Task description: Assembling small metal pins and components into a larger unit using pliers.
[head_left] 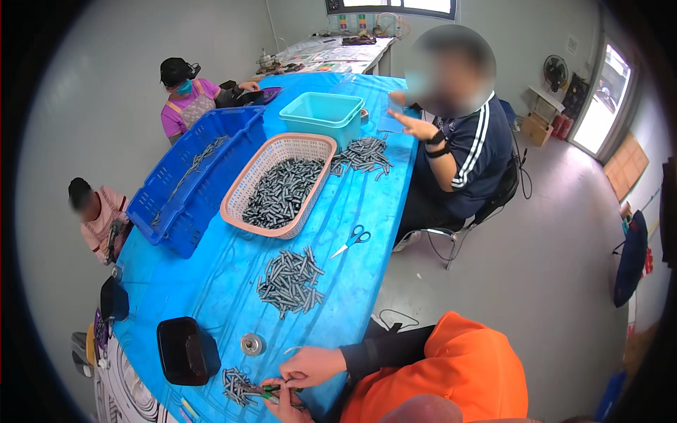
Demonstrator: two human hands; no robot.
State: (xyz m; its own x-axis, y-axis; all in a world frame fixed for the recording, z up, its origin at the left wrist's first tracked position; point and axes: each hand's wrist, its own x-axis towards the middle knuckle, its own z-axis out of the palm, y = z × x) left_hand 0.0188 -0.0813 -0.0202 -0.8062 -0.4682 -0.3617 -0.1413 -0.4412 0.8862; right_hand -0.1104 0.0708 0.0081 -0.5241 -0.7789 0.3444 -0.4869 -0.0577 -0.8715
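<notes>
At the bottom of the view my hands meet above the blue table cover. My left hand (285, 407) is closed around a small tool with green on it (270, 389), its kind partly hidden by the fingers. My right hand (314, 367) is pinched close beside it, over a tiny dark piece I cannot make out. A thin pale strip (292, 349) sticks out by the right hand. Just left of my hands lies a small heap of short grey-black tube pieces (238, 386). A round metal tin (252, 344) and a black bin (185, 352) stand beyond it.
A bigger tube heap (290, 283) and blue-handled scissors (350, 242) lie farther off. Behind are a pink basket (233, 210) of tubes, blue crates (151, 185) and a turquoise tub (321, 120). A co-worker (458, 155) sits at the right; two more people work across the table.
</notes>
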